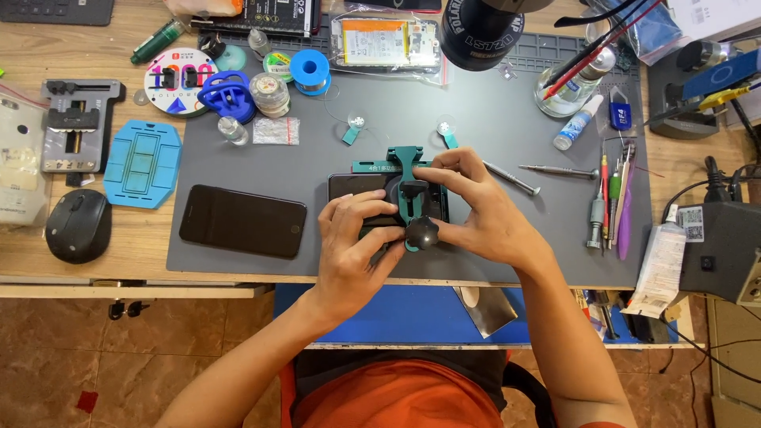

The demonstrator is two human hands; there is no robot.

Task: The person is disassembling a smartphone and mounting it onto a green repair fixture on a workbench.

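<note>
Both hands work nearest the camera, at the front edge of the surface. On the grey mat that covers most of it, a dark phone sits clamped in a teal opening jig, near the mat's front edge. 1 more black phone lies flat just to its left, untouched. Left hand steadies the jig's front, fingers curled against it; right hand reaches over the frame, its grip closed on the black screw knob. Judging by this, the phone is mounted but its screen not yet lifted. Screwdrivers wait by the right edge.
</note>
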